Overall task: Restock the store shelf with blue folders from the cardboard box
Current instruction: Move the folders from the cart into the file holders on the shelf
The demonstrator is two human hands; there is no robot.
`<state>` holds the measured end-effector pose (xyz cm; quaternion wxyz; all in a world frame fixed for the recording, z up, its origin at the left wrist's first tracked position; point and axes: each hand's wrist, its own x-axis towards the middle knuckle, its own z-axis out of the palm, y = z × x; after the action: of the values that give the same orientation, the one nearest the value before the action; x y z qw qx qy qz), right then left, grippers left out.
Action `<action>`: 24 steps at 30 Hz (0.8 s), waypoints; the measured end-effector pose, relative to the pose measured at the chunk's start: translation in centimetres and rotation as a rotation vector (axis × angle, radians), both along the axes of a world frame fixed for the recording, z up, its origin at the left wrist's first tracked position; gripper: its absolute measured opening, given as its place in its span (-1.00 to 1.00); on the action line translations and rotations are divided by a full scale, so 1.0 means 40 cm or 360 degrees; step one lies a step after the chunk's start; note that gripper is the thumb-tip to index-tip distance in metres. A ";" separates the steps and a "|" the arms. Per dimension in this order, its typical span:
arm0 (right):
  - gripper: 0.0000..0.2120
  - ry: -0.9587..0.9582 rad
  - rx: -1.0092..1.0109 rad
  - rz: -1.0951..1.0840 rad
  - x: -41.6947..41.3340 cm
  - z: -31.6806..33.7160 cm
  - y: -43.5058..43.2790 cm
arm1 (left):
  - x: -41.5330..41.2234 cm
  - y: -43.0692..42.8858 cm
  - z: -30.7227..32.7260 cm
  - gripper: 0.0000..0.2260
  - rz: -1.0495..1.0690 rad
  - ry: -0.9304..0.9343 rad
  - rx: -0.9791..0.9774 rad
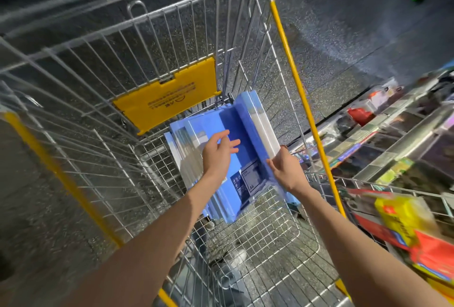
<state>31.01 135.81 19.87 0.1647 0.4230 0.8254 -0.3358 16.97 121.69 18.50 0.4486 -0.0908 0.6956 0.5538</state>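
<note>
— Fingers (228,141) of the left hand (216,157) were spread wide and laid flat on the face of the blue folders (208,159); nothing was gripped by them. Why flat?

— Probably so that the leaning stack was steadied, since the folders had been stood on edge in the wire cart (98,100), not in any cardboard box that could be seen.

— And further right?

— A group of folders was tilted away from the rest, its lower edge pinched between thumb and fingers of the right hand (286,168). That batch was judged to be parted for lifting out.

— Where was it meant to go?

— Presumably to the store shelf (393,139), seen blurred just beside the cart on the right.
</note>
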 end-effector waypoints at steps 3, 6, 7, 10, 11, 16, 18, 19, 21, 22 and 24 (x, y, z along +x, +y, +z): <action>-0.79 0.0007 -0.0010 0.0007 -0.013 0.030 0.005 | 0.004 -0.011 0.003 -0.77 -0.0051 -0.0022 -0.0031; -0.76 0.0098 -0.0057 -0.0048 -0.021 0.071 0.009 | -0.001 -0.028 0.002 -0.77 -0.0098 -0.0054 -0.0062; -0.74 0.0110 -0.0090 -0.0083 -0.023 0.094 0.010 | -0.004 -0.034 0.007 -0.76 -0.0097 -0.0056 -0.0076; -0.66 0.0147 -0.0184 -0.0100 -0.019 0.169 0.002 | -0.010 -0.054 0.039 -0.75 -0.0116 -0.0084 -0.0122; -0.55 0.0172 -0.0252 -0.0101 -0.015 0.193 0.001 | -0.011 -0.057 0.056 -0.72 -0.0108 -0.0084 -0.0131; -0.34 0.0366 -0.0595 -0.0160 0.000 0.329 -0.009 | -0.025 -0.069 0.122 -0.33 -0.0119 0.0043 -0.0185; -0.73 0.0457 -0.0697 -0.0117 0.002 0.438 -0.031 | -0.020 -0.080 0.183 -0.36 -0.0097 0.0115 -0.0125; -0.82 0.0532 -0.0760 -0.0085 0.018 0.491 -0.044 | -0.010 -0.094 0.235 -0.33 -0.0053 0.0190 -0.0116; -0.92 0.0643 -0.0876 -0.0079 0.049 0.552 -0.052 | -0.005 -0.119 0.283 -0.29 0.0035 0.0271 -0.0117; -0.84 0.0702 -0.0869 -0.0090 0.065 0.584 -0.061 | -0.004 -0.138 0.299 -0.27 0.0074 0.0304 -0.0103; -0.85 0.0798 -0.0897 -0.0100 0.103 0.639 -0.081 | 0.002 -0.172 0.315 -0.15 0.0125 0.0330 -0.0055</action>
<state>35.15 132.57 45.42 0.0570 0.2908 0.7019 -0.6477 17.04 114.81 31.10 0.3505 -0.0678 0.7437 0.5652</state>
